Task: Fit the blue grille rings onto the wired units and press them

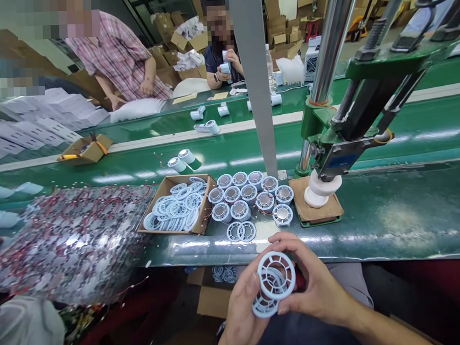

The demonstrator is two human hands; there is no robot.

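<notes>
Pale blue slotted plastic rings (278, 294) are held between my two hands, low in the view above my lap. My left hand (241, 304) cups several of them from the left, its thumb on their edge. The fingers of my right hand (314, 278) curl round the upper ring from the right. A lower ring (264, 311) tilts beneath it, partly hidden. On the bench beyond, two loose rings (247, 232) overlap in front of several round blue housings (240, 209) with silver discs in their tops.
An open cardboard box (206, 222) full of rings stands left of the housings. Further left is a heap of red-wired parts (73, 240). A green press (385, 66) with a white pad (322, 188) stands at right. Two people (114, 60) work across the green conveyor (138, 171).
</notes>
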